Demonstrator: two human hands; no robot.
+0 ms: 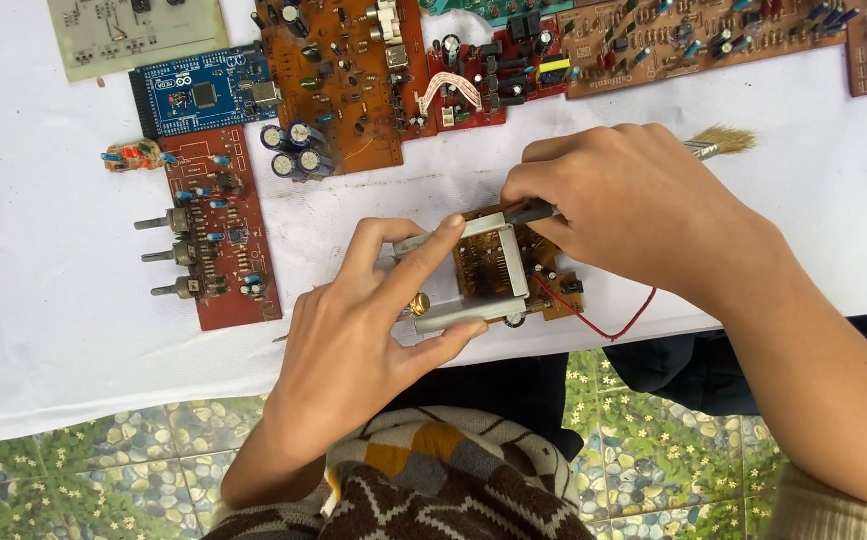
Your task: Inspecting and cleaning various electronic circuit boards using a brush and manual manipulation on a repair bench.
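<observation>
Small brown circuit board (502, 268) with grey metal bracket (474, 270) sits at the near edge of the white cloth (44, 330), between both hands. Left hand (369, 335): index finger extended along the bracket's upper arm, thumb pressed under its lower arm, so the board is pinched between them; remaining fingers curled loosely. Brass knob (420, 304) shows just left of the board, beside the thumb. Right hand (634, 205): fingers closed tight around a dark-handled tool (534, 211), tip resting on the board's upper right corner. Brush bristles (724, 141) stick out beyond the right hand, up and right of the board. Red wire (609, 325) loops off the board's right side. Left of the board: red board with three potentiometer shafts (216, 230). Above-left of it: blue microcontroller board (204, 92) and orange board with capacitors (339, 80)
</observation>
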